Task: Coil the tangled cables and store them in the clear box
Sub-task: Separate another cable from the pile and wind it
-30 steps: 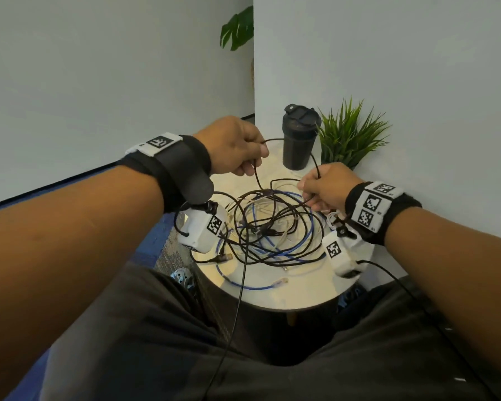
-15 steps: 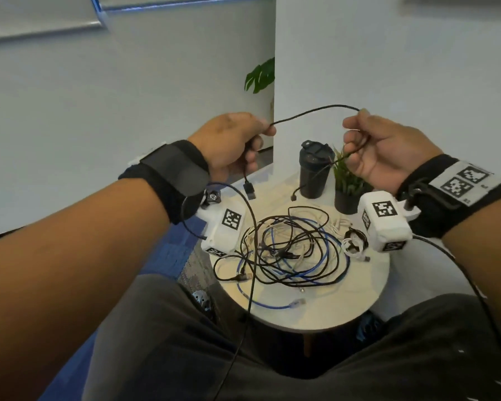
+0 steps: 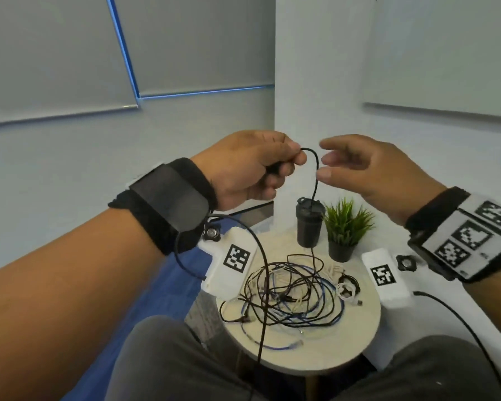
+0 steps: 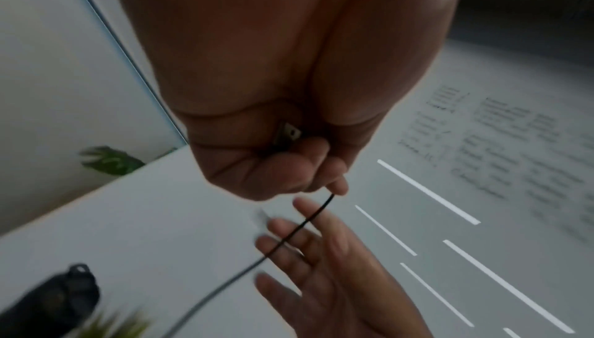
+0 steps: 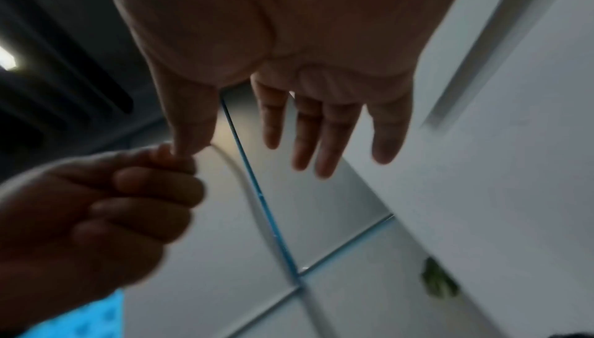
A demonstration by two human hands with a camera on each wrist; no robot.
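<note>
The left hand gripped one end of a black cable, fingers curled round its plug; the right hand, which half a second earlier had pinched the cable farther along, had let go and hung open beside it, fingers loosely spread, holding nothing; the span once stretched between the hands was gone. That looked like a re-grip before the first loop, coiling barely begun. From the fist the cable arched over and dropped near-vertical to the tangle on the bench, its free end uppermost; no clear box was in sight.
</note>
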